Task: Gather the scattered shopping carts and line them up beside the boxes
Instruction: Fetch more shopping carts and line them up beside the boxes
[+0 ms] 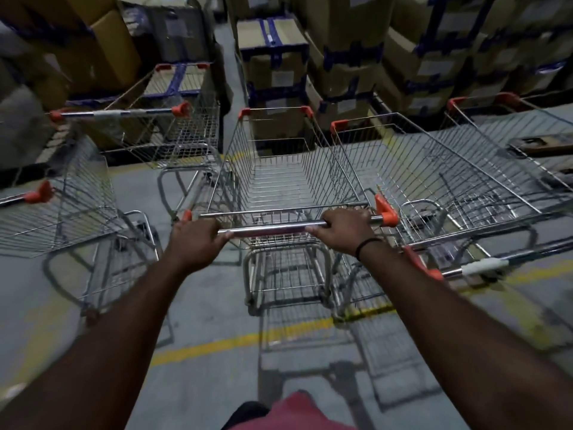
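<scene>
Head cam: left hand (196,240) & right hand (342,231) both wrapped tight round the chrome handle bar (269,228) of the silver wire shopping cart w/ orange corner caps (280,169), centre of frame, nose toward stacked brown cardboard boxes w/ blue tape (274,66). Second wire cart (440,178) just beside it on the right; two more carts (173,131) (59,209) left. Grey floor w/ yellow line (217,346).

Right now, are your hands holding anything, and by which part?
Yes. The left hand and right hand both grip the handle bar of the middle cart, one near each end.
</scene>
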